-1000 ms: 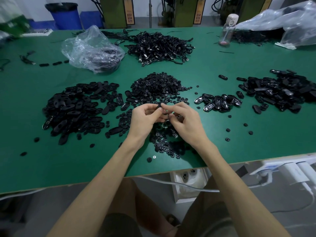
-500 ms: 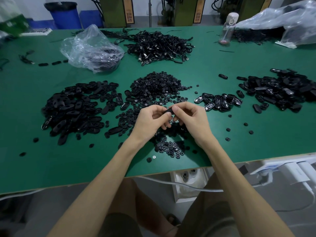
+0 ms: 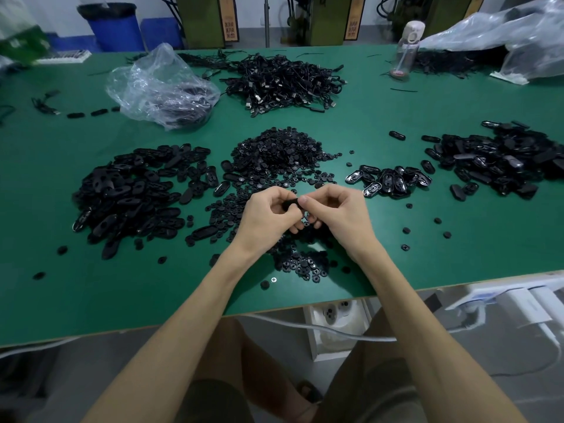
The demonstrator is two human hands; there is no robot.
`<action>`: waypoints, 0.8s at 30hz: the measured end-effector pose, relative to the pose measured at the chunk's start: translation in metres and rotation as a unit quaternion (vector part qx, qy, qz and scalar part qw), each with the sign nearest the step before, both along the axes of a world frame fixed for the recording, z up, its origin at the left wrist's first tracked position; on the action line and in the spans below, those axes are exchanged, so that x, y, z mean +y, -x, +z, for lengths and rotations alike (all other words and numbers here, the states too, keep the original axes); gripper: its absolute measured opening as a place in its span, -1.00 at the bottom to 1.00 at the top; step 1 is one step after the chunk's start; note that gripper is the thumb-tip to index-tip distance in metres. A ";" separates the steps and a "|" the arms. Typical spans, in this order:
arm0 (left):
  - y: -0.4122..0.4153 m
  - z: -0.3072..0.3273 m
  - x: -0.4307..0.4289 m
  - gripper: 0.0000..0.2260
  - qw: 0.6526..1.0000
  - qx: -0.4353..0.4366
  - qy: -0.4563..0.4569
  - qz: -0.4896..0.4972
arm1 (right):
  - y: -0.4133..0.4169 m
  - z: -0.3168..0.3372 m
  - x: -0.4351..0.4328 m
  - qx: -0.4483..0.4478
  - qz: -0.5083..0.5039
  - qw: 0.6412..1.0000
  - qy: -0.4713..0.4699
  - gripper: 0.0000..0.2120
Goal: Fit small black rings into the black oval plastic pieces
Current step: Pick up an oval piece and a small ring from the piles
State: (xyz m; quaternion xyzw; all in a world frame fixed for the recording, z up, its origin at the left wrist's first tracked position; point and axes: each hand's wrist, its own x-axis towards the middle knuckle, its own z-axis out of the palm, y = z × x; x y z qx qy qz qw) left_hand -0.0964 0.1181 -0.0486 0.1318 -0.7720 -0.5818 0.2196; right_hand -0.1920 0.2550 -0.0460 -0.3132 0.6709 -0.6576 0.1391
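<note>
Hands barely shifted, fingers curled tighter: left hand (image 3: 268, 219) and right hand (image 3: 338, 212) pinch one oval piece (image 3: 290, 203) over ring pile (image 3: 274, 157), mid-counter. Small fitted batch (image 3: 390, 181) likely done; large oval heap (image 3: 131, 190) remains.

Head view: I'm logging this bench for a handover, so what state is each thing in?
Left hand: pinches the black oval piece
Right hand: pinches the same piece
Black oval piece: lifted, between both hands
Small rings: loose heap
Plastic bag: crumpled, holding black parts
Water bottle: upright
</note>
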 end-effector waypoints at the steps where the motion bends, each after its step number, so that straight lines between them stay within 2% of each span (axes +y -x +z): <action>1: 0.000 0.001 0.001 -0.93 1.000 0.000 0.006 0.001 | 0.000 0.000 0.000 -0.002 0.001 1.000 0.000 -0.93; 8: -0.002 0.001 -0.001 -0.93 1.000 0.013 0.016 -0.006 | 0.002 0.000 0.002 -0.005 0.010 1.000 0.005 -0.90; 14: -0.001 0.000 -0.004 -0.90 0.997 0.039 -0.049 -0.038 | 0.004 0.001 0.005 -0.034 0.001 0.999 0.027 -0.92; 20: -0.001 0.000 -0.005 -0.93 0.995 0.064 -0.057 -0.052 | 0.006 -0.001 0.004 -0.035 0.008 0.999 0.033 -0.91; 22: 0.000 0.000 -0.004 -0.92 0.996 0.066 -0.050 -0.046 | 0.005 -0.002 0.004 -0.038 0.016 0.998 0.036 -0.90; 24: 0.001 0.002 -0.001 -0.91 0.998 0.058 0.009 -0.023 | 0.005 -0.001 0.004 -0.037 0.013 0.998 0.043 -0.92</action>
